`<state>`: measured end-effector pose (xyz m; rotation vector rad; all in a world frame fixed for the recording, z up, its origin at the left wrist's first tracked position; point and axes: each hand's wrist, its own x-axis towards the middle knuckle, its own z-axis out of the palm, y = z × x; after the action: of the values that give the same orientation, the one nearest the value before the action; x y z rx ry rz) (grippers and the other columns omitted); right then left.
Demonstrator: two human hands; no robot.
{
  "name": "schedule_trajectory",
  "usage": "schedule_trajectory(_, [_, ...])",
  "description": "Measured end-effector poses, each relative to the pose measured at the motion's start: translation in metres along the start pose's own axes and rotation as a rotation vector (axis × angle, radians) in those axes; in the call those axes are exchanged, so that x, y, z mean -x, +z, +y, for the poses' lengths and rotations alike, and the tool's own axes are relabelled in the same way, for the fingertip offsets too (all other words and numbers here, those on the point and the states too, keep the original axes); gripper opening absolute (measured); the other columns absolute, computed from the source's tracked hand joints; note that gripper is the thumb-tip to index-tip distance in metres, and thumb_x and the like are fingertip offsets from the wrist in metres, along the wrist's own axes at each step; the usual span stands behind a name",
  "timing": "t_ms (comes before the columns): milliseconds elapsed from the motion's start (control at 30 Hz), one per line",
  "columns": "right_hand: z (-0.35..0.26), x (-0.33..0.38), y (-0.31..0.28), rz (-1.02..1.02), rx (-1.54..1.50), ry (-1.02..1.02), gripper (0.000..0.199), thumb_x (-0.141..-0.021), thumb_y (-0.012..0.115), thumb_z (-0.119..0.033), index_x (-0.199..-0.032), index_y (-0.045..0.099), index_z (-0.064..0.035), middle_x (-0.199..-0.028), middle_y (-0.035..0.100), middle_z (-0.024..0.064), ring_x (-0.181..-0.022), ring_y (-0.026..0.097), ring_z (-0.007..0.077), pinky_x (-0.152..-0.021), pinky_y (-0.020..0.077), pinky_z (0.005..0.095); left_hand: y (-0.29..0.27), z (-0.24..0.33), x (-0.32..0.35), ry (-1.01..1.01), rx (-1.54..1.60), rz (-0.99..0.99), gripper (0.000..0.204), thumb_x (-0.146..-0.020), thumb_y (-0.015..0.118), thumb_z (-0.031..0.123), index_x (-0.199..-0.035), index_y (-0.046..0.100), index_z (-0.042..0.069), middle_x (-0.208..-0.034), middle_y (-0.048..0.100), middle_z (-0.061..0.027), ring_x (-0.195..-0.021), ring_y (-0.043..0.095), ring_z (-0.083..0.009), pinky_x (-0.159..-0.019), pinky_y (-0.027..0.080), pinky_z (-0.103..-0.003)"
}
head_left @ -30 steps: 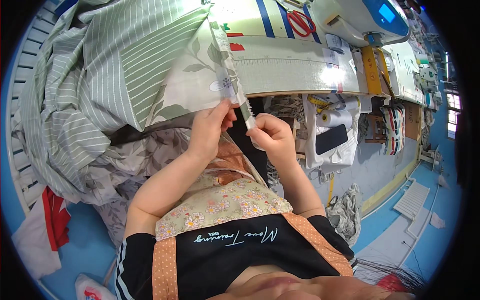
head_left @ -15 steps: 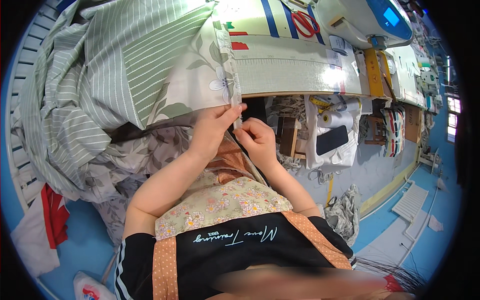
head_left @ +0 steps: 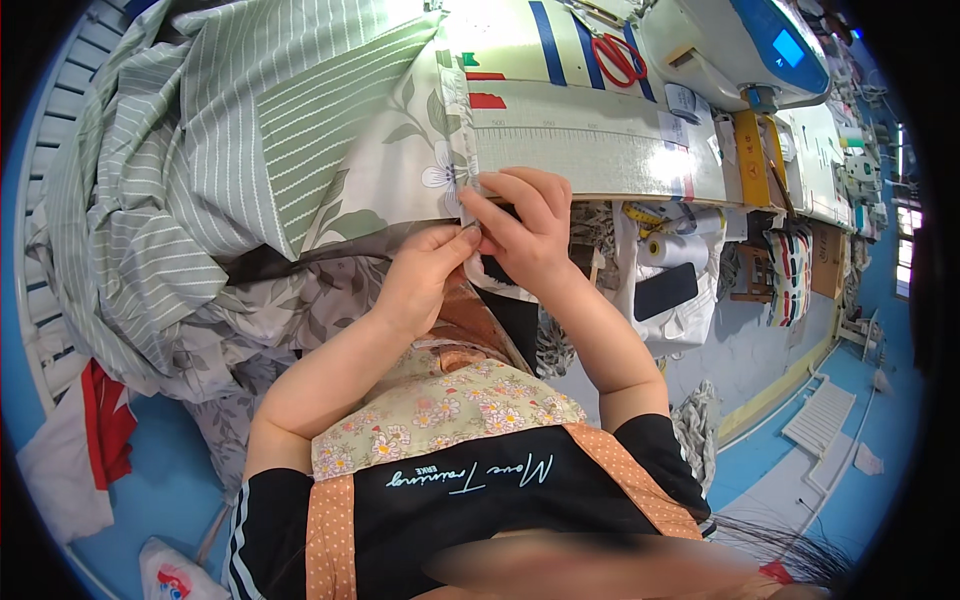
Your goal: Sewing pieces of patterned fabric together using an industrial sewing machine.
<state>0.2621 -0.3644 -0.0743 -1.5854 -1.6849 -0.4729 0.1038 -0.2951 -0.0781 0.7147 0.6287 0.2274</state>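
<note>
A large fabric piece (head_left: 390,150), pale with grey leaves and flowers on one side and green with white stripes on the other, spreads over the table's left part and hangs off its front edge. Along its right side runs a narrow folded edge. My left hand (head_left: 425,270) pinches that edge just below the table's front, thumb and forefinger together. Beside it, my right hand (head_left: 525,225) has thumb and forefinger on the same edge slightly higher up, its other fingers curled loosely over the table's rim. The fingertips hide part of the fold.
Red-handled scissors (head_left: 620,60) lie behind a ruler strip (head_left: 570,128) on the table. The sewing machine head (head_left: 735,45) stands at the back right. Under the table, a white cloth holder carries a dark phone (head_left: 666,291) and a thread cone (head_left: 672,250).
My right hand has moved up from below the left hand to the table's edge and regripped the fold higher. The left hand has dropped slightly along the edge.
</note>
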Motion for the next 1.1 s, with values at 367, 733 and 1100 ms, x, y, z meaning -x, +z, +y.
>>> schedule_trajectory(367, [0.0,0.004,0.014,0.057,0.015,-0.04,0.029,-0.076,0.067,-0.029,-0.099,0.077,-0.0142,-0.106,0.068,0.0013,-0.097,0.062,0.0209,-0.084,0.0424,0.0366,-0.012,0.004,0.004,-0.062,0.183,-0.129,0.025,-0.104,0.057,0.024,-0.099,0.069,0.003,-0.085,0.065,0.003,-0.076,0.058,-0.0045,-0.07,0.048,-0.022])
schedule_trajectory(733, [0.011,-0.02,0.005,-0.087,-0.195,-0.087,0.015,-0.074,0.069,-0.009,-0.089,0.07,-0.0057,-0.103,0.073,0.0086,-0.102,0.069,0.0267,-0.09,0.0547,0.0421,-0.006,0.101,0.055,0.759,-1.242,0.117,0.018,-0.085,0.074,0.013,-0.097,0.068,0.002,-0.082,0.065,-0.0099,-0.069,0.06,-0.0227,-0.065,0.05,-0.035])
schedule_trajectory(1100, [0.01,-0.017,0.01,-0.024,-0.133,-0.151,0.015,-0.073,0.069,-0.005,-0.088,0.069,-0.0059,-0.101,0.073,0.0077,-0.097,0.071,0.0264,-0.085,0.058,0.0395,-0.107,0.167,-0.021,0.747,-1.701,0.981,0.035,-0.085,0.076,0.027,-0.104,0.067,0.0,-0.099,0.069,-0.0148,-0.088,0.066,-0.0319,-0.079,0.051,-0.041])
